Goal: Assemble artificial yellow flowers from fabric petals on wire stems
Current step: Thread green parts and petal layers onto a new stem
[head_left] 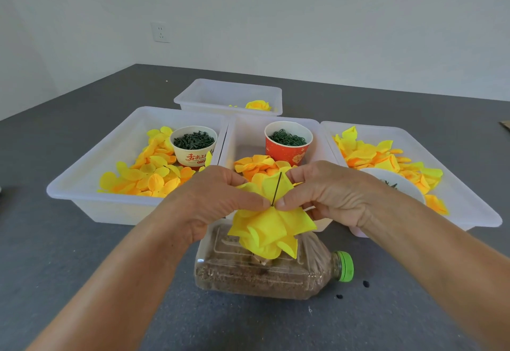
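Observation:
A yellow fabric flower (271, 230) of several layered petals sits on a thin dark wire stem (276, 189) that sticks up through its middle. My left hand (212, 201) pinches the petals just left of the wire. My right hand (328, 193) pinches them just right of it, thumb tips nearly meeting at the wire. The flower hangs above a clear plastic bottle (265, 270) lying on its side, part filled with brown grains. Whether the wire's lower end stands in the bottle is hidden by the petals.
Three white trays hold loose yellow petals: left tray (82, 185), middle tray (242, 135), right tray (455, 179). A cream cup (193, 145) and a red cup (288, 142) hold small green parts. A white bowl (397, 182) sits behind my right hand. A far tray (220, 96) holds a finished flower (258, 105).

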